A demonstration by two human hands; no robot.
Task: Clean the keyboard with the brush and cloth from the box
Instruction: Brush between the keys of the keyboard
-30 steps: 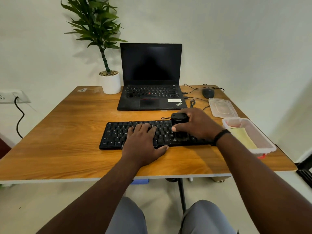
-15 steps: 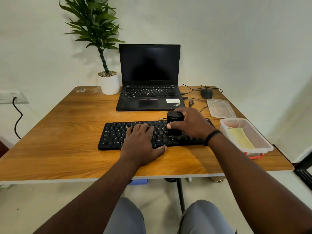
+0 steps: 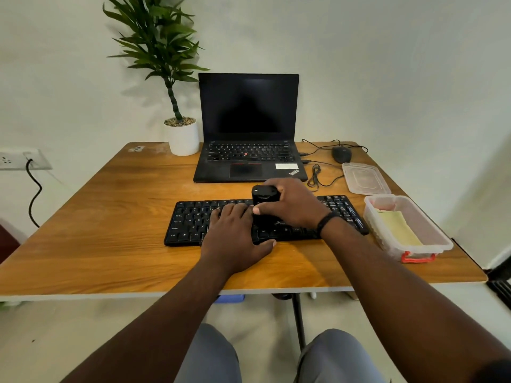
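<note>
A black keyboard [image 3: 188, 225] lies across the middle of the wooden table [image 3: 110, 217]. My right hand [image 3: 293, 205] grips a chunky black brush [image 3: 264, 193], held upright with its lower end down on the keys near the keyboard's centre. My left hand [image 3: 235, 236] lies flat on the keys just left of the brush, fingers straight, thumb at the front edge. At the right stands the clear plastic box [image 3: 431, 244] with red clips, and a yellow cloth [image 3: 398, 228] lies inside it.
An open black laptop [image 3: 249, 128] stands behind the keyboard, a potted plant [image 3: 182, 136] to its left. The box's clear lid [image 3: 365, 179], a black mouse [image 3: 341, 154] and loose cables [image 3: 318, 175] lie at the back right. A wall socket [image 3: 16, 158] is at the left.
My right hand has slid the brush leftward along the keys, closer to my left hand. The left hand has stayed on the keyboard.
</note>
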